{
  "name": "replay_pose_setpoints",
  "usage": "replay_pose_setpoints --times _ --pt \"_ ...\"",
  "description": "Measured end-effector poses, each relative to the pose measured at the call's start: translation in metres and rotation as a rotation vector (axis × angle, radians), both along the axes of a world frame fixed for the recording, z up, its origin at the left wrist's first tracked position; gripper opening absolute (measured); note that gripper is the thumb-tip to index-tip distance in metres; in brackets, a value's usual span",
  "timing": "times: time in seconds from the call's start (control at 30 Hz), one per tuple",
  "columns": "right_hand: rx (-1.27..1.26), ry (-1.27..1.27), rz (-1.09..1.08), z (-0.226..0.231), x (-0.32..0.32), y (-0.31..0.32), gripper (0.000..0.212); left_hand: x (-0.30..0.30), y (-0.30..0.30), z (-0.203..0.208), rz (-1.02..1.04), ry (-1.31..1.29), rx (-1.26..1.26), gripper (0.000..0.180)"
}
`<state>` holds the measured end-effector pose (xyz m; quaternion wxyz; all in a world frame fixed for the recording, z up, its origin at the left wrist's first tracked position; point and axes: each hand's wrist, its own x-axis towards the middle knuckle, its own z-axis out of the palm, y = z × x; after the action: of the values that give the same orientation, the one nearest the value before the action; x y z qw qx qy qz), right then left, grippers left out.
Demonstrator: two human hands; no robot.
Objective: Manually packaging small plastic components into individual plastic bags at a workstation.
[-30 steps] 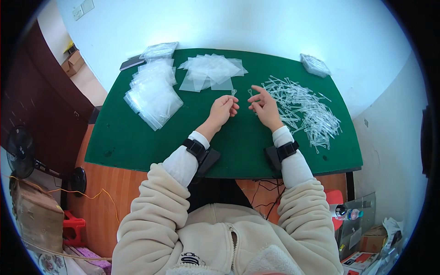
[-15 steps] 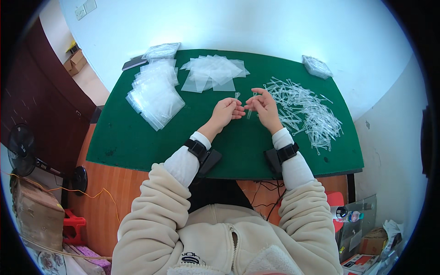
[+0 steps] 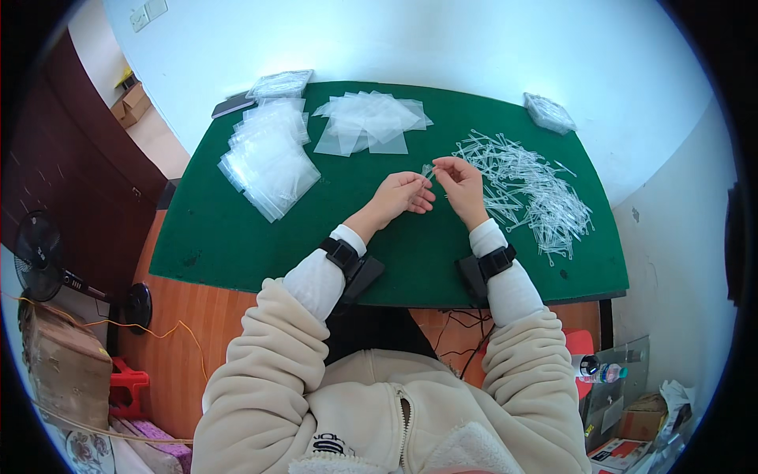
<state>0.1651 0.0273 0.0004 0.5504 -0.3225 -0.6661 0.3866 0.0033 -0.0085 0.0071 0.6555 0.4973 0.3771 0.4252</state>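
Note:
Thin clear plastic sticks with small rounded ends lie in a loose pile (image 3: 533, 189) on the right of the green table. Just left of that pile, my hands meet over the cloth. A few clear sticks (image 3: 427, 171) stand up from the pinched thumb and fingers of my left hand (image 3: 401, 195). My right hand (image 3: 463, 188) is closed, thumb and fingertips together at the tops of these sticks. Its fingers hide how many it grips.
Clear flat bags lie in a fanned stack (image 3: 272, 170) at left and a looser heap (image 3: 367, 122) at the back middle. Filled clear packs sit at the back left (image 3: 280, 85) and back right (image 3: 548, 114). A dark flat object (image 3: 233, 105) lies beside the left pack.
My hands have drawn together. The sticks that hung from my right hand are now at my left fingertips, where both hands touch the bunch.

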Motion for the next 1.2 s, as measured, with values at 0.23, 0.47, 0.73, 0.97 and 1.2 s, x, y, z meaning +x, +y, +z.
replay_pose_setpoints --times 0.23,0.47,0.73,0.97,1.2 --pt "0.005 -0.005 -0.008 -0.004 -0.001 0.002 0.015 -0.001 0.002 -0.003 -0.038 -0.012 0.022 0.020" --pt "0.008 -0.028 -0.018 -0.003 0.000 0.000 0.015 0.000 0.003 -0.006 -0.023 0.002 0.045 0.020" --pt "0.082 -0.215 -0.149 -0.003 0.014 0.008 0.011 -0.002 0.008 -0.013 0.004 0.016 0.058 0.019" --pt "0.150 -0.896 -0.470 0.013 0.055 0.015 0.009 -0.016 0.021 -0.017 0.508 -0.017 0.143 0.020" --pt "0.060 -1.162 -0.541 0.005 0.069 0.019 0.011 -0.013 0.017 -0.013 0.435 -0.059 0.084 0.021"
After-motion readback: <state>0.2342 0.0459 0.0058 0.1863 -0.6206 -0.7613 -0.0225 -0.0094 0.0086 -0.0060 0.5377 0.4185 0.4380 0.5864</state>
